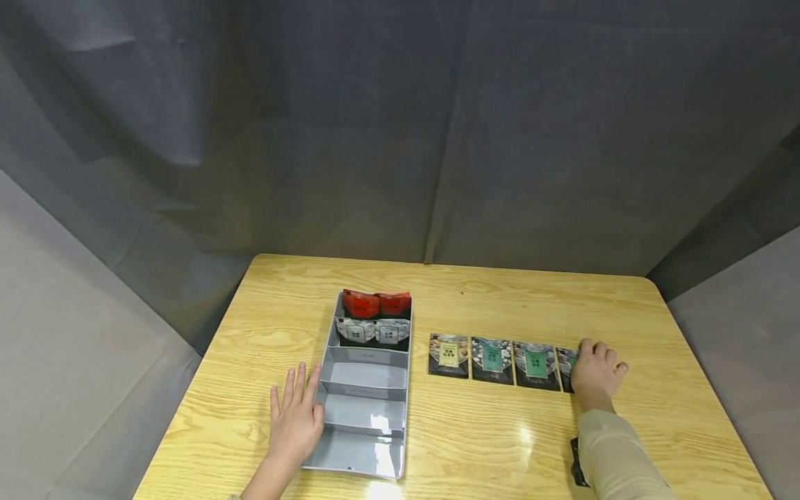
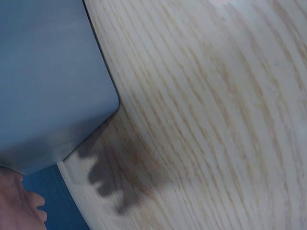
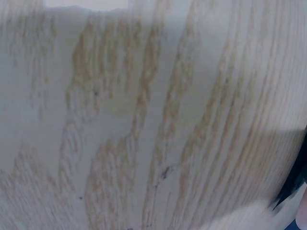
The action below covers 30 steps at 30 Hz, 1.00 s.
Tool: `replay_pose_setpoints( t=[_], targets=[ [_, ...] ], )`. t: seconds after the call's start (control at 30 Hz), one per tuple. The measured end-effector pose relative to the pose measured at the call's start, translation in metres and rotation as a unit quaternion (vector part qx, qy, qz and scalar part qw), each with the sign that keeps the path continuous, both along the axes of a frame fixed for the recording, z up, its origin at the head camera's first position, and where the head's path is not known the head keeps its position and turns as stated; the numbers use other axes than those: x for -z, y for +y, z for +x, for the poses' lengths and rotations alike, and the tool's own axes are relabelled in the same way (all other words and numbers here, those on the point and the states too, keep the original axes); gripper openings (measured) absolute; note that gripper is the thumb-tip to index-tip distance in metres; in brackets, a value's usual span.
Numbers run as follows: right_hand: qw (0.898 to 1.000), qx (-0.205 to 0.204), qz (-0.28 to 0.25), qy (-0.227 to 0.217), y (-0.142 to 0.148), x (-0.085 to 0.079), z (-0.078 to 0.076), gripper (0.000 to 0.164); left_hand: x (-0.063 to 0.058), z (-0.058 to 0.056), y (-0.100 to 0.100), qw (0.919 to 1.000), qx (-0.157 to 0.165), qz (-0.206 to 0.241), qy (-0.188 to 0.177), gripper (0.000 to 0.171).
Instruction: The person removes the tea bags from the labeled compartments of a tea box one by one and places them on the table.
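Observation:
My left hand (image 1: 294, 423) lies with straight, spread fingers at the left side of a grey divided tray (image 1: 362, 451). In the left wrist view the tray's corner (image 2: 57, 86) shows large, with part of the hand at the bottom left. Far to the right, my right hand (image 1: 598, 375) holds the right side of a dark packet with a green label (image 1: 567, 364), last in a row. The hand covers much of that packet and hides its thumb. A dark edge of the packet (image 3: 293, 175) shows beside a fingertip in the right wrist view.
Three more flat packets lie in the row: one with a yellow label (image 1: 448, 355) and two with green labels (image 1: 492, 360). Red packets (image 1: 377, 304) and white-and-black packets (image 1: 373, 333) stand in the tray's rear compartments. A small black object (image 1: 578, 464) shows beside the right sleeve.

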State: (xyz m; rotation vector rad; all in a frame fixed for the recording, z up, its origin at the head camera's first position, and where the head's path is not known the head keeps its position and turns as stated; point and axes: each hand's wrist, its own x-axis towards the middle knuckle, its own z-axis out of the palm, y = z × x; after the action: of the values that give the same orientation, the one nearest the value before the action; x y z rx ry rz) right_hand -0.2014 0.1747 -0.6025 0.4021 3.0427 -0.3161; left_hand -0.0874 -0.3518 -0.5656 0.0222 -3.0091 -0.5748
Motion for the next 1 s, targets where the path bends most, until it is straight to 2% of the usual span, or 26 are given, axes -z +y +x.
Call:
replay_pose_setpoints(
  t=[0.13, 0.3, 0.47, 0.67, 0.8, 0.9, 1.0],
  targets=[
    [1.0, 0.003, -0.007, 0.004, 0.001, -0.002, 0.001, 0.024, 0.0, 0.0, 0.0, 1.0, 0.0, 0.0, -0.002, 0.057],
    [0.999, 0.022, -0.009, 0.021, 0.003, -0.005, 0.002, 0.028, 0.0, 0.0, 0.001, 1.0, 0.002, 0.001, -0.002, 0.057],
    [0.995, 0.043, -0.025, 0.09, -0.003, -0.015, -0.002, 0.03, 0.0, 0.0, 0.0, 1.0, 0.001, 0.003, 0.0, 0.057],
    [0.985, 0.039, -0.051, 0.162, -0.031, -0.042, -0.008, 0.032, -0.001, 0.0, 0.0, 1.0, 0.0, 0.003, 0.002, 0.057],
    [0.971, 0.025, -0.051, 0.234, -0.056, -0.054, -0.014, 0.027, -0.002, 0.001, 0.0, 1.0, 0.0, 0.002, 0.004, 0.057],
    [0.952, -0.003, -0.046, 0.303, -0.076, -0.06, -0.018, 0.021, -0.002, 0.001, 0.0, 1.0, 0.0, 0.003, 0.003, 0.057],
    [0.936, -0.038, -0.044, 0.348, -0.099, -0.067, -0.022, 0.019, -0.002, 0.001, 0.001, 1.0, 0.0, 0.003, 0.003, 0.057]
  ],
)
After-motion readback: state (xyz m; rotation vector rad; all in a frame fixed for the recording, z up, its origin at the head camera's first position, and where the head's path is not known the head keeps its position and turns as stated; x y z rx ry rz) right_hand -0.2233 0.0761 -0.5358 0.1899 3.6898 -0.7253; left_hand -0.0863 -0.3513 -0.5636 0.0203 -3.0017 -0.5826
